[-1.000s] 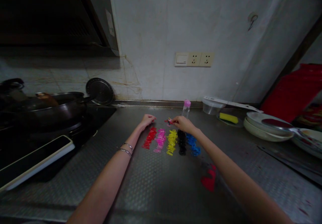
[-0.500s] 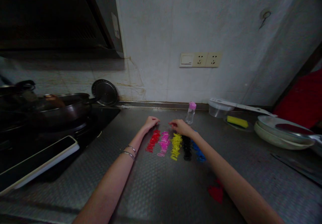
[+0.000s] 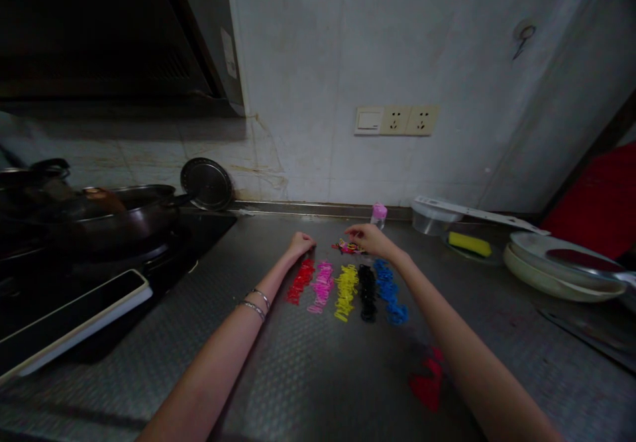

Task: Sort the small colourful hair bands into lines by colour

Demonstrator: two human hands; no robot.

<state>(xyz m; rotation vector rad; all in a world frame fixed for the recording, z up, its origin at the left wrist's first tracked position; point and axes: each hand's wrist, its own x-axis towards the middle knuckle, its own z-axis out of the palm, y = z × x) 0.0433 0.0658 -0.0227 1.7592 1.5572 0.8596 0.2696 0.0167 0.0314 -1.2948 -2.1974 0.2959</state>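
Observation:
Small rubber bands lie on the metal counter in rows by colour: red bands point(image 3: 301, 282), pink bands point(image 3: 322, 287), yellow bands point(image 3: 346, 292), black bands point(image 3: 368, 293) and blue bands point(image 3: 391, 292). Behind the rows is a small mixed-colour heap of bands point(image 3: 348, 248). My right hand point(image 3: 370, 236) hovers at that heap, fingers pinched; whatever is between them is too small to make out. Just beyond the red row rests my left hand point(image 3: 300, 244), its fingers curled together, their contents hidden. A small clear bottle with a pink cap point(image 3: 378, 213) stands behind my right hand.
Left of me are a stove with a pan point(image 3: 134, 213) and a white-edged, dark flat object point(image 3: 79, 323). On the right are a plastic tub point(image 3: 430, 220), a yellow sponge point(image 3: 470, 244), stacked bowls point(image 3: 561, 276) and a knife-like blade point(image 3: 586, 332). Something red point(image 3: 427, 386) lies near my right forearm.
My right hand has moved slightly right and away from me, uncovering the mixed heap and more of the black and blue rows. My left hand has stayed nearly in place.

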